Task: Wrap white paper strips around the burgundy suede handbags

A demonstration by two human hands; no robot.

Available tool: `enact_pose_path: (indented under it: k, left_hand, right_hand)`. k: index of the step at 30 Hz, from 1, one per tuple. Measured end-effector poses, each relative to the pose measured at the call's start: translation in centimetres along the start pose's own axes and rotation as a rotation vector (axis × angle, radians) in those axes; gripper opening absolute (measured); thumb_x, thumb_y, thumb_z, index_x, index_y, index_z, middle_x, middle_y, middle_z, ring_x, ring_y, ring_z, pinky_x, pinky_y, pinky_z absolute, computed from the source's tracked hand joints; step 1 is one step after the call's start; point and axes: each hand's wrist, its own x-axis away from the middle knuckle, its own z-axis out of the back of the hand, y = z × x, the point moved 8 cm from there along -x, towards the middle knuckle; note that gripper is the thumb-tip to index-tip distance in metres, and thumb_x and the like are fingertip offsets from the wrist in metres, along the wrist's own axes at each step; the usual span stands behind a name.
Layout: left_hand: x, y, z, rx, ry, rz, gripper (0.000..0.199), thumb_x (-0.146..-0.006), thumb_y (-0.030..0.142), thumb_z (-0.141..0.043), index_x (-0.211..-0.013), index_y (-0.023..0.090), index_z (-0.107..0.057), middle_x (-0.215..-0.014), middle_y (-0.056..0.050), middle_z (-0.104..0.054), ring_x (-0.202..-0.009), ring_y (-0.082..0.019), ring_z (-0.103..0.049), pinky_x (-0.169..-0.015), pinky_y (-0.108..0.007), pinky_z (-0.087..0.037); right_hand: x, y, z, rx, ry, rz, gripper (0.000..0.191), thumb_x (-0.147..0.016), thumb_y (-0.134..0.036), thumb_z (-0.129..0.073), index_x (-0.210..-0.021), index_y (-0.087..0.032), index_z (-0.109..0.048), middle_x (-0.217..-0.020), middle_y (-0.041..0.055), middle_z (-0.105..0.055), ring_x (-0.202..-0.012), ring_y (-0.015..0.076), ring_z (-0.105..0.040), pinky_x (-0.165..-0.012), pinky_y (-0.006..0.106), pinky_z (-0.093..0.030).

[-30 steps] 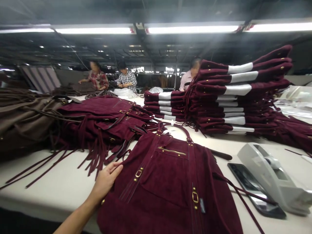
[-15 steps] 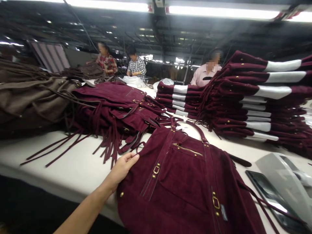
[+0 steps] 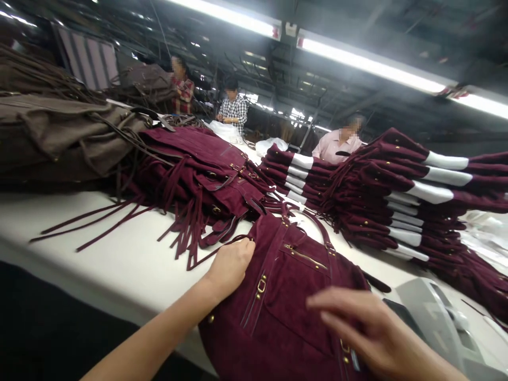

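Note:
A maroon suede bag [image 3: 293, 296] with brass buckles and a front zip lies on the white table [image 3: 119, 275], its handles pointing away from me. My left hand [image 3: 234, 262] is closed on the bag's upper left edge, where a thin strap comes out. Over the lower right of the bag hovers my right hand [image 3: 353, 317], slightly blurred, fingers apart and holding nothing. Left of the bag, a pile of maroon bags [image 3: 198, 164] trails fringe and straps onto the table.
Brown bags [image 3: 59, 137] are heaped at the left. Stacked maroon bags with white bands [image 3: 405, 196] rise at the right, near a grey device [image 3: 432, 312] and a dark-handled tool [image 3: 377, 282]. Three people stand beyond the table.
My right hand has come into view over the bag. My left hand has moved up and right along the bag's edge. The camera view has tilted.

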Motion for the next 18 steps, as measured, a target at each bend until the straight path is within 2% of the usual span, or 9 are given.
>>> enact_pose_path:
  k: [1,2,4,6,8,11,13,15,18]
  left_hand:
    - [0.3,0.4,0.1,-0.056,-0.002,0.007,0.026,-0.078,0.001,-0.047,-0.087,0.018,-0.064,-0.093,-0.011,-0.065,-0.087,-0.028,-0.063,-0.078,-0.037,-0.046]
    - [0.6,0.6,0.3,-0.094,0.002,0.029,0.026,-0.078,0.001,-0.046,-0.088,0.017,-0.064,-0.092,-0.013,-0.064,-0.084,-0.029,-0.063,-0.075,-0.038,-0.046]
    - [1.6,0.5,0.6,-0.164,0.015,0.085,0.022,-0.081,0.005,-0.048,-0.094,0.015,-0.063,-0.094,-0.015,-0.063,-0.084,-0.031,-0.063,-0.072,-0.039,-0.046]
    - [3.2,0.1,0.9,-0.22,0.051,0.125,0.019,-0.084,0.014,-0.053,-0.101,0.017,-0.061,-0.096,-0.013,-0.063,-0.089,-0.031,-0.062,-0.074,-0.039,-0.047]
    - [5.2,-0.5,1.1,-0.236,0.134,0.144,0.019,-0.086,0.023,-0.056,-0.105,0.022,-0.059,-0.099,-0.011,-0.063,-0.093,-0.029,-0.061,-0.078,-0.038,-0.048]
    - [8.3,-1.6,1.3,-0.153,0.289,0.164,0.012,-0.088,0.025,-0.054,-0.099,0.024,-0.056,-0.096,-0.008,-0.062,-0.091,-0.027,-0.06,-0.078,-0.037,-0.048]
    - [9.6,-2.1,1.1,-0.101,0.363,0.171,0.006,-0.089,0.022,-0.05,-0.091,0.025,-0.055,-0.09,-0.007,-0.061,-0.085,-0.025,-0.059,-0.075,-0.038,-0.048]
    - [10.0,-2.0,1.1,-0.093,0.431,0.137,0.009,-0.091,0.019,-0.048,-0.086,0.024,-0.054,-0.085,-0.006,-0.061,-0.082,-0.025,-0.058,-0.073,-0.038,-0.046]
    - [9.1,-0.6,1.9,-0.14,0.557,-0.001,0.011,-0.093,0.016,-0.049,-0.089,0.022,-0.057,-0.085,-0.006,-0.062,-0.083,-0.023,-0.057,-0.078,-0.038,-0.045]
  right_hand:
    - [-2.3,-1.6,0.9,0.031,0.02,0.079,0.034,-0.078,-0.058,-0.065,-0.111,-0.047,-0.066,-0.117,0.0012,-0.064,-0.114,0.0248,-0.058,-0.078,0.037,-0.058]
    - [-4.8,-3.3,1.4,0.071,0.035,0.185,0.033,-0.082,-0.051,-0.063,-0.114,-0.043,-0.067,-0.123,-0.0007,-0.062,-0.116,0.024,-0.057,-0.093,0.039,-0.053]
    - [-9.3,-7.8,1.8,0.315,0.16,0.556,0.033,-0.092,-0.037,-0.053,-0.123,-0.034,-0.064,-0.13,0.0016,-0.059,-0.117,0.0233,-0.056,-0.103,0.043,-0.044]
    - [-13.7,-10.3,0.3,0.458,0.179,0.785,0.03,-0.093,-0.032,-0.053,-0.121,-0.03,-0.065,-0.131,0.0024,-0.059,-0.118,0.0223,-0.054,-0.103,0.041,-0.043]
    - [-17.5,-11.2,-2.3,0.523,0.1,0.931,0.024,-0.094,-0.033,-0.056,-0.113,-0.027,-0.068,-0.128,0.0041,-0.061,-0.117,0.0215,-0.053,-0.102,0.038,-0.041]
    - [-21.3,-10.7,-6.0,0.514,0.008,1.0,0.02,-0.092,-0.038,-0.061,-0.097,-0.022,-0.072,-0.103,0.0032,-0.07,-0.102,0.0172,-0.059,-0.096,0.03,-0.042]
    - [-22.7,-9.9,-7.4,0.497,0.026,0.968,0.029,-0.091,-0.044,-0.062,-0.078,-0.02,-0.07,-0.08,0.0007,-0.069,-0.081,0.0139,-0.06,-0.084,0.026,-0.044]
    - [-23.5,-9.0,-7.6,0.495,0.101,0.907,0.045,-0.092,-0.05,-0.056,-0.061,-0.018,-0.063,-0.064,0.0005,-0.062,-0.067,0.0127,-0.054,-0.074,0.025,-0.041]
    - [-24.0,-8.1,-5.3,0.501,0.259,0.793,0.059,-0.097,-0.056,-0.042,-0.054,-0.018,-0.056,-0.059,0.003,-0.056,-0.062,0.0136,-0.05,-0.068,0.026,-0.035]
